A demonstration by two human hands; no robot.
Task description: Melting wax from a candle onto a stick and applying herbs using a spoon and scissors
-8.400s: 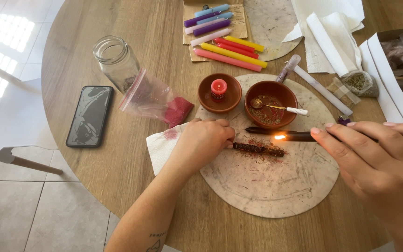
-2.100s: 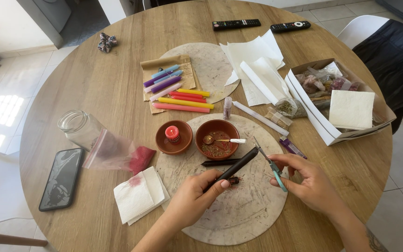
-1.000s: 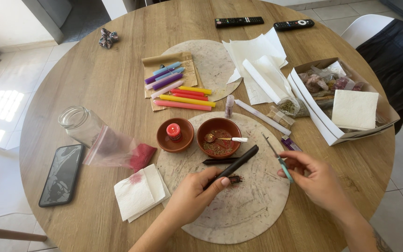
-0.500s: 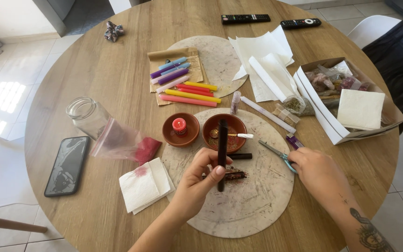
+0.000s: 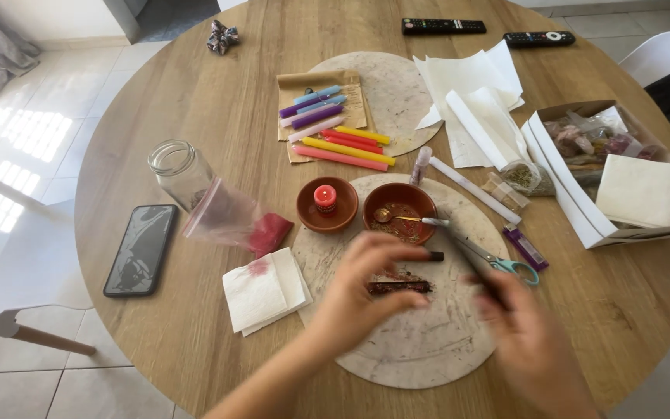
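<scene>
Herb-coated dark candle (image 5: 398, 286) lies flat just right of my left hand (image 5: 366, 291), long axis left to right, coating patchy, so rolling looks partly done. Both hands blurred and apart; whether either grips anything I cannot tell. Scissors (image 5: 498, 260) rest just above my right hand (image 5: 525, 330); herb bowl (image 5: 399, 208) beyond.
</scene>
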